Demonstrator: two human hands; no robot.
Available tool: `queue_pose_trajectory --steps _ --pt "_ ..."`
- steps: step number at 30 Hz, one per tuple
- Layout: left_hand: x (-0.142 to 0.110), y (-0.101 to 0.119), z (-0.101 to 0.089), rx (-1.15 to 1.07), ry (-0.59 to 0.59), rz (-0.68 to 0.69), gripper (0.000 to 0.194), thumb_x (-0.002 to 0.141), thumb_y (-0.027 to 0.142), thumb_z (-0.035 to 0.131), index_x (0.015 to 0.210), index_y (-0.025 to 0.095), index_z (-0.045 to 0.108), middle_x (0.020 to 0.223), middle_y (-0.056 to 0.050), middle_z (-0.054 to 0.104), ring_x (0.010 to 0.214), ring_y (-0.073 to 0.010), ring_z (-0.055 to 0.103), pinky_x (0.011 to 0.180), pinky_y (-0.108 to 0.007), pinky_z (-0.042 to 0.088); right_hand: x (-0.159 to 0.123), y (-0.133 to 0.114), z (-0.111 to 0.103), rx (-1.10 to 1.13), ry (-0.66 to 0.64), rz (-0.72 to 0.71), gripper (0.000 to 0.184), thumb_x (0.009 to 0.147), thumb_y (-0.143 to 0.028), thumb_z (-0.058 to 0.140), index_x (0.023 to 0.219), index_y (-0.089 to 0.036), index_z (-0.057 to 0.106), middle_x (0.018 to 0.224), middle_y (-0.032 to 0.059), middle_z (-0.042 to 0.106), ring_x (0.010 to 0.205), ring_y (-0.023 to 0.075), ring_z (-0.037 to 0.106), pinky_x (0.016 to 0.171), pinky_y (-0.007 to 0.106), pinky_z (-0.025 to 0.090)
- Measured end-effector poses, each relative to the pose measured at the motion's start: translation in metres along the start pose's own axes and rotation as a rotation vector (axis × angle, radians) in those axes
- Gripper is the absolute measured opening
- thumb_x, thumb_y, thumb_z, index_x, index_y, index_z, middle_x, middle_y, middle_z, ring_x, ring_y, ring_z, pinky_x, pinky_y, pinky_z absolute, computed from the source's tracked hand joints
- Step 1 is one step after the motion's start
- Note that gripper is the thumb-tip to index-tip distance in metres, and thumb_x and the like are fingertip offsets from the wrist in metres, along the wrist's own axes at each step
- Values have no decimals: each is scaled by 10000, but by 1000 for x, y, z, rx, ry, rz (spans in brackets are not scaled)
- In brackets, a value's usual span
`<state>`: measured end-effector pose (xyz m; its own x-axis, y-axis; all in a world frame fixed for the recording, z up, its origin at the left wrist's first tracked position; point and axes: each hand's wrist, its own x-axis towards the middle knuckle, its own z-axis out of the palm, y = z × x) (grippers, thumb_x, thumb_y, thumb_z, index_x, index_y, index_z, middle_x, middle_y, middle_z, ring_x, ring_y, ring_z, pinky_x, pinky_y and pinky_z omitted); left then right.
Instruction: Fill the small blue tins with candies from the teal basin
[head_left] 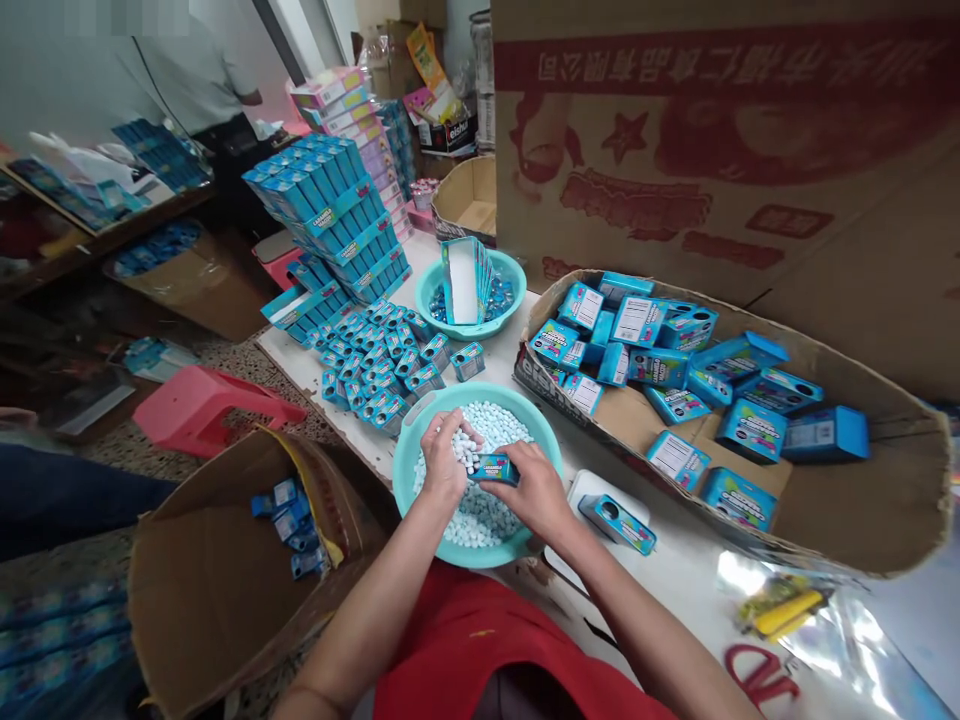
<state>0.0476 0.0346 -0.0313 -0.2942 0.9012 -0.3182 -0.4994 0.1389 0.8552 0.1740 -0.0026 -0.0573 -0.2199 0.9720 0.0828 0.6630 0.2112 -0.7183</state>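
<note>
A turquoise basin [551, 430] full of small white candies [480, 520] stands in front of me. Over it, my left hand [445, 455] is cupped around a handful of the candies. My right hand [536, 485] grips a small blue candy box [493, 467], tilted with one end against the candies in the left hand. Whether any candy is inside that box cannot be seen. Many similar small boxes [386, 360] stand grouped on the table beyond the basin.
On the right lies a cut-down carton [795, 500] with larger blue boxes. A second basin [514, 290] stands behind, near stacked display packs [330, 210]. One blue box rests on a white scale [577, 495]. Red scissors [757, 675] lie lower right; an open carton [202, 580] stands left.
</note>
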Motion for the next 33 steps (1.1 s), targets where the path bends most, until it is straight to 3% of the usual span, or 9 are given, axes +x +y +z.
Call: queue_pose_trajectory --steps 16,19,33 --pt "-1 -7 6 77 -22 34 283 686 361 695 628 166 498 548 41 507 464 -82 503 469 -214 379 -3 -5 -4 -21 -21 9 303 702 -305 766 953 -221 618 900 49 634 882 259 541 743 348 402" --pt "-1 -10 7 85 -23 38 282 689 366 689 626 167 499 532 44 500 456 -82 496 467 -216 378 -2 -2 -5 0 30 56 321 696 -323 767 955 -209 615 897 55 632 863 255 546 738 347 410" --pt "-4 -10 7 96 -14 -9 254 725 398 622 709 167 519 498 24 561 469 -133 574 521 -246 443 -3 6 -2 120 23 71 334 669 -283 795 952 -224 628 906 45 643 894 250 568 777 356 422"
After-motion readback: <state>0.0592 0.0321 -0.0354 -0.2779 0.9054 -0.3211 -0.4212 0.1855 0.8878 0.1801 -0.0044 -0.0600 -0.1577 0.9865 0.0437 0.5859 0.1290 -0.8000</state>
